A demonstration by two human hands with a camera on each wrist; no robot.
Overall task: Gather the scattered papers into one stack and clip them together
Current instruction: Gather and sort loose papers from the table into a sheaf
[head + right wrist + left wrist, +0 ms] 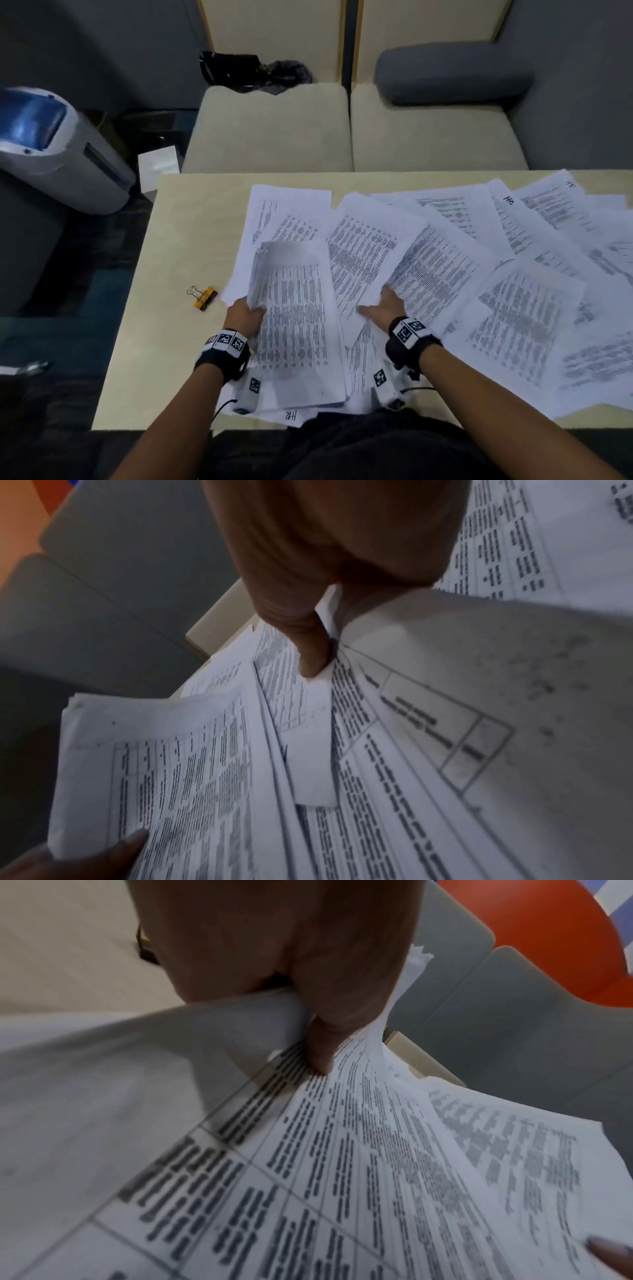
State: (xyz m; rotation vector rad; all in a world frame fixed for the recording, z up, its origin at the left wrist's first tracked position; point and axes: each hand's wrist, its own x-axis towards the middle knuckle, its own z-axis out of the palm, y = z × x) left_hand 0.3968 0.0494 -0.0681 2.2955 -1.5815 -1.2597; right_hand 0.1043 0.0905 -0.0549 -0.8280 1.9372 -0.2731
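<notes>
Head view shows the left hand (247, 317) pinching a limp, light partial stack (296, 322) at its edge, while the right hand (385, 306) pinches a loose sheet (368, 260) among slippery papers strewn over the worktop (178, 240); best gripped by their edges.

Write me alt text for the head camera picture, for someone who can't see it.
A person's left hand grips a partly gathered stack of printed papers while the right hand reaches onto loose sheets scattered across a pale table. A yellow binder clip lies untouched on the table, left of the stack.
</notes>
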